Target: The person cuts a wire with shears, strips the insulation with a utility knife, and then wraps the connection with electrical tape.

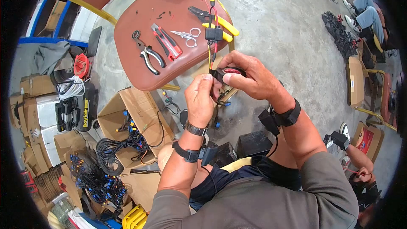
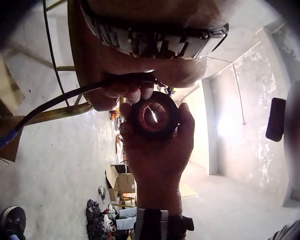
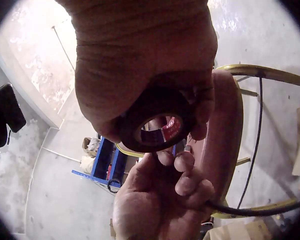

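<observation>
In the head view my left hand [image 1: 199,99] pinches a wire harness between thumb and fingertips, just below its red and yellow wires [image 1: 211,57]. Further up the harness are a black box-shaped fuse holder [image 1: 213,34] and a yellow connector [image 1: 212,0], over the chair seat. My right hand [image 1: 254,76] grips a roll of black tape [image 3: 140,132], its thumb and fingers on the rim, close beside the left fingertips. A strip of tape reaches toward the pinched wires. In the left wrist view a black cable [image 2: 50,105] runs out from the left hand.
A brown chair seat [image 1: 131,15] bears pliers [image 1: 147,53], a red utility knife [image 1: 166,42], scissors [image 1: 186,35] and yellow-handled wire strippers [image 1: 227,25]. At left stand cardboard boxes with bundled cables [image 1: 99,182]. Other people sit at the right.
</observation>
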`<control>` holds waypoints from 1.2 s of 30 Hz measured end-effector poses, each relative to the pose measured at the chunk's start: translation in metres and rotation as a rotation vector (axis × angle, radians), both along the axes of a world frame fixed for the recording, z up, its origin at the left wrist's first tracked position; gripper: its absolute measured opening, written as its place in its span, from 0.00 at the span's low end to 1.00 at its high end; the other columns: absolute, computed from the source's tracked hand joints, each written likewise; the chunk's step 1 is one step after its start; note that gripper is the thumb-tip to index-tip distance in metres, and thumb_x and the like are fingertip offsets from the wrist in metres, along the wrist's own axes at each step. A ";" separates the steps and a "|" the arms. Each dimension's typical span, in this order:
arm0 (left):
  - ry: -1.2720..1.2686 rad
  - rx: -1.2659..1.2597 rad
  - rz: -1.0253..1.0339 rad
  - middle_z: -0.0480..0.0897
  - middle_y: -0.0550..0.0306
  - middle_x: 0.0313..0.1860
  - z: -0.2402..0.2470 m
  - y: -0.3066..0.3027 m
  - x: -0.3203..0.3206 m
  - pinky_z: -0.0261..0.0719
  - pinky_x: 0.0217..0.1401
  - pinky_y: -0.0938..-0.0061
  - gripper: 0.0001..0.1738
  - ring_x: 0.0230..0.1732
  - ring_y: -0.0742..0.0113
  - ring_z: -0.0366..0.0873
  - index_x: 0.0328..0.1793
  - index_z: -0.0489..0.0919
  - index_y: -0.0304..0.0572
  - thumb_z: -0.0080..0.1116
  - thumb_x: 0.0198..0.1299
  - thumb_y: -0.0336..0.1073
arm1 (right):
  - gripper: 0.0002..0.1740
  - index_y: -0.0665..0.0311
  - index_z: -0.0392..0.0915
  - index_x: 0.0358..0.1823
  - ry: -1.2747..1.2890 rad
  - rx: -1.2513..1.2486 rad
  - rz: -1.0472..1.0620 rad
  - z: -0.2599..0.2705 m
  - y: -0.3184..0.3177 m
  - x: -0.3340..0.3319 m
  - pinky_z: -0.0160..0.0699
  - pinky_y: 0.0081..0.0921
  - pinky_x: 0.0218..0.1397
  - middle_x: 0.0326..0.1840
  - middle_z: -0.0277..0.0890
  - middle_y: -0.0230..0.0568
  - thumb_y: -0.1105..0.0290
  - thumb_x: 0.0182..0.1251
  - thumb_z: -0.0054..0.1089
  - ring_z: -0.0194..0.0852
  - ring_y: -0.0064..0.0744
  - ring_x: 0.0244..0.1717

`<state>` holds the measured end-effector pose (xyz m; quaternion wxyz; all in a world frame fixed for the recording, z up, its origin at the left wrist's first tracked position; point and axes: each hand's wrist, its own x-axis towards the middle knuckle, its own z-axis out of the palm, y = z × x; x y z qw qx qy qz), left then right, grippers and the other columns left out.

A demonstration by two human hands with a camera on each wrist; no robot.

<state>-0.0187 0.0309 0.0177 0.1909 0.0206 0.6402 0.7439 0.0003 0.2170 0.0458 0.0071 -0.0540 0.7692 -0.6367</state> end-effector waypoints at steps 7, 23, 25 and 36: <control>-0.053 0.041 0.045 0.75 0.63 0.21 0.002 0.001 0.001 0.61 0.21 0.80 0.15 0.18 0.76 0.67 0.34 0.77 0.40 0.49 0.72 0.41 | 0.15 0.68 0.75 0.44 0.028 -0.003 -0.003 -0.005 0.000 -0.001 0.76 0.31 0.43 0.35 0.75 0.43 0.64 0.64 0.63 0.75 0.31 0.37; -0.085 0.112 0.035 0.75 0.56 0.21 0.009 -0.004 -0.001 0.60 0.21 0.77 0.17 0.18 0.72 0.65 0.33 0.78 0.34 0.47 0.69 0.39 | 0.15 0.68 0.76 0.51 -0.001 -0.002 0.065 -0.006 0.002 -0.001 0.76 0.26 0.53 0.44 0.78 0.36 0.71 0.65 0.57 0.73 0.22 0.46; -0.070 0.117 0.018 0.76 0.55 0.21 0.009 -0.006 -0.002 0.61 0.21 0.77 0.17 0.18 0.72 0.66 0.35 0.79 0.33 0.46 0.70 0.39 | 0.15 0.68 0.76 0.51 0.031 0.011 0.067 -0.006 0.002 -0.002 0.76 0.27 0.53 0.44 0.78 0.37 0.71 0.65 0.57 0.74 0.23 0.46; -0.043 0.026 0.038 0.78 0.60 0.22 0.009 -0.003 -0.001 0.60 0.20 0.82 0.21 0.19 0.76 0.68 0.35 0.80 0.38 0.48 0.74 0.46 | 0.15 0.68 0.76 0.47 0.077 0.014 0.024 -0.009 0.000 -0.003 0.76 0.31 0.47 0.39 0.78 0.44 0.66 0.63 0.62 0.76 0.31 0.40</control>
